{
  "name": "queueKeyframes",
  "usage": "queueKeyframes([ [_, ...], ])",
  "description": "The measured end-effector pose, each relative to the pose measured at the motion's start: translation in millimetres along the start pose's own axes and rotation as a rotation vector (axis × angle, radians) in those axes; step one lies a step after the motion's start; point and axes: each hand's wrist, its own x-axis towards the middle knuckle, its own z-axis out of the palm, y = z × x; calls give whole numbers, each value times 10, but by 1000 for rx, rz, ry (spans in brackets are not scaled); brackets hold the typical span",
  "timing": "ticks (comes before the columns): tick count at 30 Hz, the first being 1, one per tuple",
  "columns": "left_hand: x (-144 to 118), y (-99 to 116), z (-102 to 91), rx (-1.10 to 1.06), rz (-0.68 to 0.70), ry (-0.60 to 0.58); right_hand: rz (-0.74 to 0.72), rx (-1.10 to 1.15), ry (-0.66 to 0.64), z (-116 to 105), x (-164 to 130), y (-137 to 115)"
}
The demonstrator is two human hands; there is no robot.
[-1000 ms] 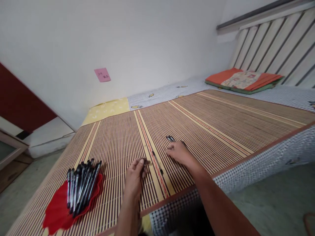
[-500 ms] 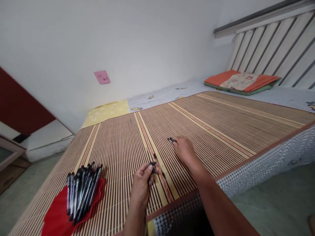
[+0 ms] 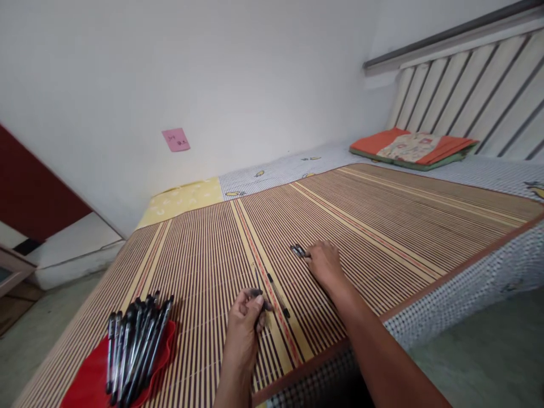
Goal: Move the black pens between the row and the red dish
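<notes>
We are pinching a small dark pen cap (image 3: 260,294) in our left hand (image 3: 244,328), now pulled a bit nearer to us, while our right hand (image 3: 325,262) is closing its fingers on another pen piece (image 3: 297,250) lying on the bed mat (image 3: 382,226), past the pen (image 3: 276,294).

Soft, even daylight fills the room, bright on the white wall (image 3: 255,68), no glare anywhere. Shadows are faint, just a thin dark edge under the hands on the striped mat (image 3: 382,221). The wide lens bends the headboard slats (image 3: 467,96) and stretches the corners. Focus holds in the middle; the pens (image 3: 136,345) look slightly soft.
</notes>
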Motion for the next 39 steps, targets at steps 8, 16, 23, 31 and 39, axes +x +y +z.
queueKeyframes([
  [8, -35, -5, 14, 65, -9, -75, -24, 1342, 95, -381, -44, -211],
  [16, -58, -31, 28, 62, -63, -97, -52, 1261, -74, -488, -100, -248],
  [23, -52, -35, 17, 101, -33, -122, -218, 1104, -340, -438, -186, -444],
  [31, -68, -70, 3, 121, -22, -173, -309, 996, -395, -512, -216, -426],
  [39, -86, -14, 42, 206, 18, -227, -351, 934, -522, -592, -213, -338],
])
